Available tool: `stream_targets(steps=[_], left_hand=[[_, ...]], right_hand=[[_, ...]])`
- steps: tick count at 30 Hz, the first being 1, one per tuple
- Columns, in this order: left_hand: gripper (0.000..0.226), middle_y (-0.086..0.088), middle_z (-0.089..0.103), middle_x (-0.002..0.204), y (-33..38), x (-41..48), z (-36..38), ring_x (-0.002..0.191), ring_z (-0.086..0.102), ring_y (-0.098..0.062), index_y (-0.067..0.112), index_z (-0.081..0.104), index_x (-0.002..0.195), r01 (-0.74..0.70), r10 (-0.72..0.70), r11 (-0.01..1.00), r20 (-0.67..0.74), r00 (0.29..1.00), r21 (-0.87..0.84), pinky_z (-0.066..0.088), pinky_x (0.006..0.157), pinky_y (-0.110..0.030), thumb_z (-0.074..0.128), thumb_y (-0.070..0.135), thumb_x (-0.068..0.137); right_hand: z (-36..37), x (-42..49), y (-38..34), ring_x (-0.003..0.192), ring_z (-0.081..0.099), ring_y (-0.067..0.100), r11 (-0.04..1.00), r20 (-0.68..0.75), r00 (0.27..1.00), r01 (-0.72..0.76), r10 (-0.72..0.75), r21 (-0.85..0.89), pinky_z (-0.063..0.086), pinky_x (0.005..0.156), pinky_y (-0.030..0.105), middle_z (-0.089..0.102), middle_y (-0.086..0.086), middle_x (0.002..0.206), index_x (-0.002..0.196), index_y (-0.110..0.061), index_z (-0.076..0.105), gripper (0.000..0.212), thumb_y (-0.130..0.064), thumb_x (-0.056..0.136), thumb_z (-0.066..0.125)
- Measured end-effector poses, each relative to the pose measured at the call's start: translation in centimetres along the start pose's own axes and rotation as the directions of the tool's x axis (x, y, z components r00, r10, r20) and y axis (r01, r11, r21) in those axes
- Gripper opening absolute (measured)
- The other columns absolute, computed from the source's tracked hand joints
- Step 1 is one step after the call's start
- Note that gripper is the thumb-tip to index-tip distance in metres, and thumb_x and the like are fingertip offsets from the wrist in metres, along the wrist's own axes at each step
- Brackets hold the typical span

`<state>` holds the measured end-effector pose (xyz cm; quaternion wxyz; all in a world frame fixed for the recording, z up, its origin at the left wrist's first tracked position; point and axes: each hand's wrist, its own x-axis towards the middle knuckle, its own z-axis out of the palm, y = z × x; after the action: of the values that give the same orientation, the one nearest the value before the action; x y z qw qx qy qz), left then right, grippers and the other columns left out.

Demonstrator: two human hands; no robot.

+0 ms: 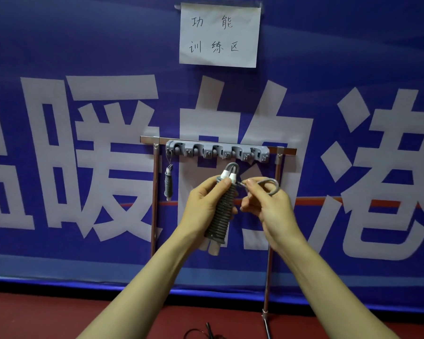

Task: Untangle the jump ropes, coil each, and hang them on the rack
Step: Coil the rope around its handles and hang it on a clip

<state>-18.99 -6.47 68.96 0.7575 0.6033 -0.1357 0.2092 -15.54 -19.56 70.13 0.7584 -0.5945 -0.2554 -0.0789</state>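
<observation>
Rope coils (222,214) sit half hidden in the gripping left hand (206,204); right hand (267,206) pinches the loop (277,185).

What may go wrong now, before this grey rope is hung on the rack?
The free loop is only pinched by the right hand; if it slips, the windings of the coiled grey rope in the left hand may loosen.
The rack hooks look small, so the loop might miss or slide off.
A black rope lies on the floor below; it could trip the person.
</observation>
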Motion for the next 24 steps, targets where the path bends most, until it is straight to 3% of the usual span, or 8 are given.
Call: stream_targets(steps=[2, 5, 9, 15, 17, 19, 24], left_hand=[[0.015, -0.006, 0.067, 0.075, -0.1, 0.1, -0.1, 0.06, 0.064, -0.019, 0.015, 0.069, 0.1, 0.02, -0.02, 1.0, -0.014, 1.0, 0.009, 0.054, 0.059, -0.03, 0.059, 0.024, 0.094], [0.015, -0.006, 0.066, 0.07, -0.4, -0.1, -0.3, 0.059, 0.063, -0.02, 0.016, 0.069, 0.1, 0.058, -0.058, 0.998, -0.015, 0.998, 0.026, 0.055, 0.058, -0.03, 0.06, 0.026, 0.093], [0.026, -0.002, 0.067, 0.071, -0.4, -0.3, -0.5, 0.059, 0.063, -0.021, 0.012, 0.068, 0.104, 0.076, -0.077, 0.997, 0.013, 0.997, 0.02, 0.056, 0.057, -0.029, 0.062, 0.03, 0.086], [0.035, -0.007, 0.06, 0.069, -0.8, -0.6, -0.1, 0.058, 0.063, -0.02, 0.009, 0.066, 0.103, 0.101, -0.099, 0.995, 0.089, 0.991, -0.017, 0.055, 0.054, -0.028, 0.063, 0.034, 0.08], [0.043, -0.01, 0.058, 0.066, -0.9, -0.5, 0.0, 0.056, 0.06, -0.02, 0.003, 0.061, 0.105, 0.187, -0.18, 0.98, 0.096, 0.979, -0.07, 0.054, 0.053, -0.027, 0.063, 0.037, 0.08], [0.042, -0.009, 0.058, 0.065, -1.0, -0.4, 0.0, 0.054, 0.057, -0.018, 0.004, 0.061, 0.102, 0.282, -0.266, 0.948, 0.117, 0.957, -0.15, 0.052, 0.051, -0.026, 0.061, 0.039, 0.079], [0.035, -0.007, 0.066, 0.085, -1.0, -0.2, -0.3, 0.051, 0.056, -0.014, 0.007, 0.059, 0.105, 0.322, -0.264, 0.884, 0.205, 0.942, -0.338, 0.051, 0.046, -0.024, 0.058, 0.035, 0.083]], right_hand=[[0.0, -0.7, 0.2, 0.062, 0.063, 0.016, 0.981, 0.051, 0.988, 0.148, -0.143, -0.127, 0.055, 0.064, 0.024, 0.061, 0.005, 0.064, 0.095, -0.004, 0.063, 0.011, -0.01, 0.096, 0.054], [-0.3, -1.0, 0.1, 0.068, 0.066, 0.018, 0.97, 0.134, 0.969, 0.222, -0.208, -0.098, 0.055, 0.068, 0.024, 0.065, 0.01, 0.071, 0.096, -0.007, 0.063, 0.009, -0.011, 0.091, 0.058], [-1.3, -0.3, -0.3, 0.079, 0.066, 0.015, 0.996, 0.22, 0.973, 0.058, -0.072, 0.07, 0.055, 0.075, 0.026, 0.067, 0.003, 0.079, 0.104, -0.011, 0.064, 0.025, -0.021, 0.082, 0.06], [-2.1, 0.7, -0.8, 0.061, 0.058, 0.009, 0.973, 0.152, 0.988, -0.048, 0.013, 0.227, 0.046, 0.048, 0.019, 0.067, 0.006, 0.087, 0.115, -0.009, 0.061, 0.025, -0.018, 0.096, 0.047], [-2.0, 0.8, -0.8, 0.061, 0.056, 0.009, 0.956, 0.155, 0.988, -0.061, 0.017, 0.286, 0.047, 0.05, 0.019, 0.064, 0.005, 0.085, 0.119, -0.009, 0.059, 0.026, -0.015, 0.098, 0.045], [-1.9, 0.8, -1.2, 0.065, 0.055, 0.01, 0.945, 0.193, 0.981, -0.074, 0.012, 0.32, 0.049, 0.055, 0.02, 0.06, 0.005, 0.085, 0.123, -0.012, 0.057, 0.034, -0.025, 0.094, 0.046], [-2.2, 0.6, -1.7, 0.069, 0.057, 0.011, 0.941, 0.28, 0.96, -0.096, 0.002, 0.324, 0.052, 0.06, 0.021, 0.061, 0.003, 0.086, 0.126, -0.019, 0.055, 0.041, -0.031, 0.088, 0.048]])
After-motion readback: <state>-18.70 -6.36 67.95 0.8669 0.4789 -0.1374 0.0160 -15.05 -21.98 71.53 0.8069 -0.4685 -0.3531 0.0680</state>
